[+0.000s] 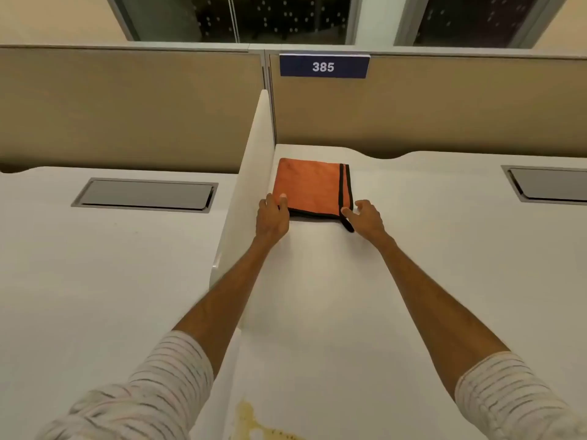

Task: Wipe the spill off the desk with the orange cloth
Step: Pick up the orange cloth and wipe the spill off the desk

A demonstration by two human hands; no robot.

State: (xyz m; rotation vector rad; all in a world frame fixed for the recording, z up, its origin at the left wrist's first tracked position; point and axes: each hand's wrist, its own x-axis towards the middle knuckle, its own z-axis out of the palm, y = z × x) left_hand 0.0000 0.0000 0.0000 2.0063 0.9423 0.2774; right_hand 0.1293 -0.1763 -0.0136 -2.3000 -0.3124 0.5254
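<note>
A folded orange cloth (309, 185) with black trim lies flat at the back left of the white desk (413, 265), against the side divider. My left hand (272, 217) pinches the cloth's near left corner, thumb on top. At the near right corner my right hand (365, 217) hovers with fingers apart, its thumb touching the black edge. A yellowish spill (251, 417) stains the desk close to me, at the bottom of the view, partly cut off by the frame.
A white divider panel (247, 192) separates this desk from the one on the left. Grey cable hatches (144, 195) (549, 185) sit in both desktops. A tan partition with a blue "385" sign (324, 66) stands behind.
</note>
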